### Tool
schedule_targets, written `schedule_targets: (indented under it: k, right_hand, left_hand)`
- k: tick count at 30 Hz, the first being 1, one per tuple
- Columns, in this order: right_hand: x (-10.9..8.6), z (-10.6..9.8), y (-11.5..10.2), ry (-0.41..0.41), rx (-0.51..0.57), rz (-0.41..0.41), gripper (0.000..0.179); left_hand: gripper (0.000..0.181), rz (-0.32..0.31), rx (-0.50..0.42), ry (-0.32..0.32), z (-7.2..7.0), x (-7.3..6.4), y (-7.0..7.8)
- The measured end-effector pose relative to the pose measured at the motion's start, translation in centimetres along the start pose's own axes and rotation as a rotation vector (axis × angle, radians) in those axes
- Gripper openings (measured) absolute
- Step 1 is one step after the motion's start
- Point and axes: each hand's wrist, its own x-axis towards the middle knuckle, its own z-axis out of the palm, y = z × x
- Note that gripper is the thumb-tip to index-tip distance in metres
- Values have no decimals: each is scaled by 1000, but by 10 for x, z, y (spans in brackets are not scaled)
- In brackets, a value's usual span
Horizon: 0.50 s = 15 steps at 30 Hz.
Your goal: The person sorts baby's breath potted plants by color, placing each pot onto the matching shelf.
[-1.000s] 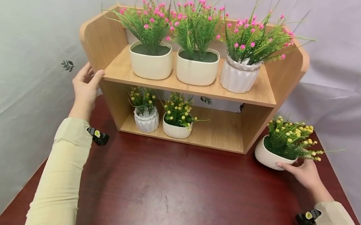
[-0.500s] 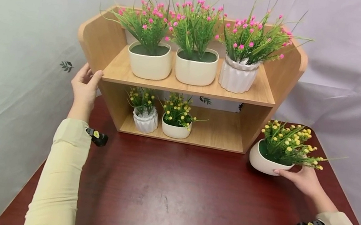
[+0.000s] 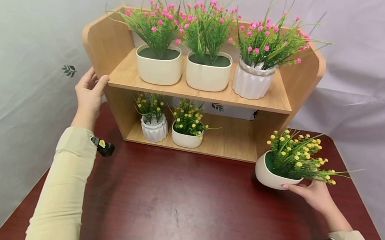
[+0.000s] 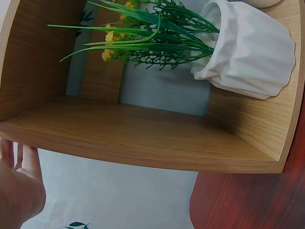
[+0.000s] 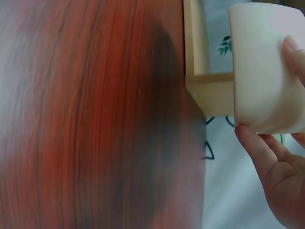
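Note:
My right hand [image 3: 316,193] grips a white oval flowerpot [image 3: 273,177] with yellow artificial flowers, thumb on its front and fingers around its end. The pot hangs tilted over the table just right of the wooden shelf's lower front corner. In the right wrist view the smooth pot [image 5: 262,71] fills the upper right, its flowers mostly out of sight. My left hand [image 3: 89,94] rests against the left side panel of the shelf [image 3: 200,94], thumb at the front edge. Its fingers [image 4: 29,160] look straight in the left wrist view, tips against the panel.
On the upper tier stand two cream oval pots [image 3: 158,69] [image 3: 207,76] and a white ribbed pot [image 3: 252,83], all with pink flowers. The lower tier holds a ribbed pot [image 3: 154,129] and an oval pot [image 3: 186,139] with yellow flowers, toward the left. A red-brown table [image 3: 179,205] lies below.
My right hand has brought the flowerpot left and toward me, closer to the shelf's lower right corner. The left hand keeps its place on the side panel.

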Motion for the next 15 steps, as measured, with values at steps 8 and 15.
schedule_targets:
  k: [8,15]
  right_hand:
    - [2,23,-4,-51,89,12,68]
    - [11,44,-8,-71,193,29,65]
  left_hand:
    - [43,4,26,-1,-1,1,0]
    - [43,-7,39,12,-2,2,-1]
